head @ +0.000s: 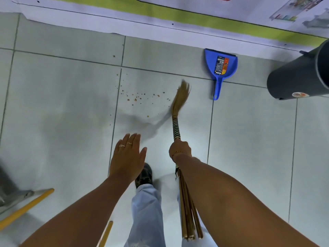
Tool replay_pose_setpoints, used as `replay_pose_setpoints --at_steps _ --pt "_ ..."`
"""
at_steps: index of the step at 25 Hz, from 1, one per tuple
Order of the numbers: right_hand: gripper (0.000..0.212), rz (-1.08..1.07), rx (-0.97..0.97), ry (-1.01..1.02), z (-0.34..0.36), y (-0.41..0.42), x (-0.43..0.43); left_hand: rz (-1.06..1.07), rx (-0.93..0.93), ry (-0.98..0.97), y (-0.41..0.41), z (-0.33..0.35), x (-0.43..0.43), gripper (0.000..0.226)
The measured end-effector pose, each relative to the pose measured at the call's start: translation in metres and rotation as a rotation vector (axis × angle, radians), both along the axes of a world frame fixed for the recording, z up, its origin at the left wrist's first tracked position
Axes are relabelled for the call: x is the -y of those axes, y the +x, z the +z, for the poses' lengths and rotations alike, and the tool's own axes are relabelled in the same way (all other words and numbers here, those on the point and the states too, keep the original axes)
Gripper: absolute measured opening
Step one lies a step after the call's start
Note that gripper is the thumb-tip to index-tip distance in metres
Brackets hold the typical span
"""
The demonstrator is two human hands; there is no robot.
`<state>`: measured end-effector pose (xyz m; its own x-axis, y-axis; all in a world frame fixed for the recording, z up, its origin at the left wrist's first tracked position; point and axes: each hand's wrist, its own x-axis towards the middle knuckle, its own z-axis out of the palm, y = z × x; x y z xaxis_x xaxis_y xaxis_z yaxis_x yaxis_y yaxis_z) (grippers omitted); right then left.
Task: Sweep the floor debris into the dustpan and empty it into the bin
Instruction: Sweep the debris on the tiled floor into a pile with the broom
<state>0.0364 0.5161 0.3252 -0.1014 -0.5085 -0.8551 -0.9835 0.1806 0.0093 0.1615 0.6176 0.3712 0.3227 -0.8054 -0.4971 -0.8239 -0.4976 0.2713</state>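
Right hand (179, 149): I read it as clenched round the banded neck of the grass broom (178, 111), stalk ends trailing back under the forearm.
Left hand (128, 155): flat, fingers spread, palm down, carrying nothing; it hovers over the floor (58, 97).
Broom axis: runs straight ahead from the right hand, bristle tip forward and blurred, so probably mid-stroke.
Debris (135, 98): brown crumbs scattered ahead of the left hand, to the left of the bristles; a few strays lie further forward and left.
Key relation: I judge the crumbs sit left of the broom head and the dustpan (221, 65) lies forward-right of it, so the sweep has to travel left to right.
Dustpan: blue, flat on the floor, handle pointing back toward me, mouth facing away against the floor mat (106, 18); it wants turning before crumbs go in.
Nearer hand: right for pan, left for crumbs.
Bin (299, 75): dark, far right, beyond the pan.
Obstacles: none between; my shoe (145, 174) stands behind, yellow handles (26, 207) lie left-rear.
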Motion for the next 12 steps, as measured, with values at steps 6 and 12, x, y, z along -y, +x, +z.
replay_pose_setpoints --at_steps 6,12 --pt "0.038 0.094 0.038 -0.003 0.003 0.036 -0.015 0.090 -0.008 0.016 0.024 0.003 -0.016 0.050" --pt "0.040 0.189 0.100 -0.020 0.015 0.059 -0.031 0.226 -0.034 -0.011 0.030 0.008 -0.011 0.050"
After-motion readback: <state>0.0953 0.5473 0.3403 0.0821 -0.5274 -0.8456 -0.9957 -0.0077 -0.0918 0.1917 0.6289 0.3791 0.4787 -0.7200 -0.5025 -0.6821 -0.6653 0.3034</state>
